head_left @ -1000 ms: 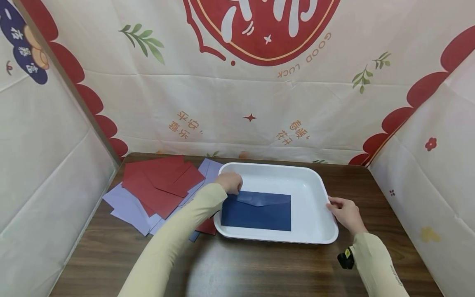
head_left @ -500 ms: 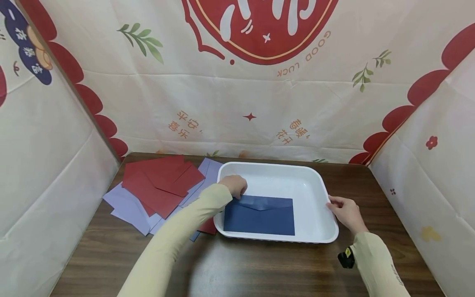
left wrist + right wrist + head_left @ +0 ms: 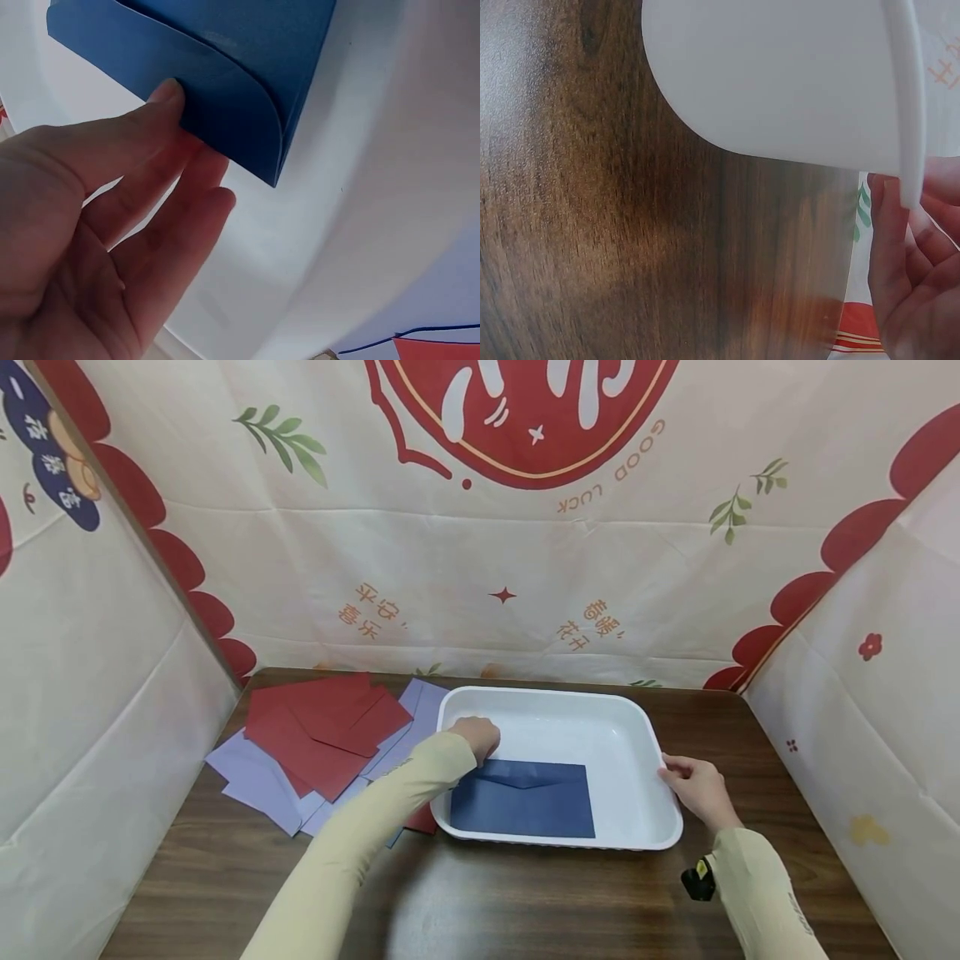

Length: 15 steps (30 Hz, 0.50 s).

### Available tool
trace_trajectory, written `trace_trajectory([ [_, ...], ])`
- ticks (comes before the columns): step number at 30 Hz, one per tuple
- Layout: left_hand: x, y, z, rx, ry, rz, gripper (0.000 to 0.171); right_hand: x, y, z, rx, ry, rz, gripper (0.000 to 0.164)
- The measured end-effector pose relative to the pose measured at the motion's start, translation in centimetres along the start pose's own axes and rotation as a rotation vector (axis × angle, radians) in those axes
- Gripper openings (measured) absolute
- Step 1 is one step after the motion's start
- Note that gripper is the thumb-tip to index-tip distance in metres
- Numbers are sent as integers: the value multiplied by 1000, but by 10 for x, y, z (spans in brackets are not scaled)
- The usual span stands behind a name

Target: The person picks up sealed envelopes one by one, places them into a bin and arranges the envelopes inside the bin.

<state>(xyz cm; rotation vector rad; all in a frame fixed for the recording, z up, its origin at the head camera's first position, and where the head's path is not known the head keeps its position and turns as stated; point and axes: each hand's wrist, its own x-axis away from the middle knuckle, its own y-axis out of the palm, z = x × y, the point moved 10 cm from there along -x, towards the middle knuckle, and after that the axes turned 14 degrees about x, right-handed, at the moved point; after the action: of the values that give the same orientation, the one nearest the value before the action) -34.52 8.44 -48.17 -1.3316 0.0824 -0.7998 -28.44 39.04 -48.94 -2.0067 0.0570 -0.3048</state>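
A dark blue envelope lies flap up in the left front part of a white tray. My left hand pinches its back edge near the left corner. In the left wrist view, the thumb of the left hand lies on the flap of the blue envelope, with the other fingers under the edge. At the tray's right side, my right hand holds the rim. The right wrist view has the right hand with its thumb and fingers on either side of the tray's rim.
Left of the tray, red envelopes lie spread over light purple envelopes on the brown wooden table. Part of another red envelope shows beside the tray's left wall. A printed cloth hangs behind the table.
My left hand has moved slightly right and toward the front, and the blue envelope has shifted toward the tray's front wall. The right hand has stayed on the rim.
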Motion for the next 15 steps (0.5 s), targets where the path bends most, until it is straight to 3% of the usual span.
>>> trace_trajectory([
  [10, 1, 2, 5, -102, 16, 16, 16, 0, -2, -3, 11, -12, 1, 44],
  [15, -23, 17, -7, -159, -33, 9, 18, -1, -2, -4, 19, -14, 5, 43],
])
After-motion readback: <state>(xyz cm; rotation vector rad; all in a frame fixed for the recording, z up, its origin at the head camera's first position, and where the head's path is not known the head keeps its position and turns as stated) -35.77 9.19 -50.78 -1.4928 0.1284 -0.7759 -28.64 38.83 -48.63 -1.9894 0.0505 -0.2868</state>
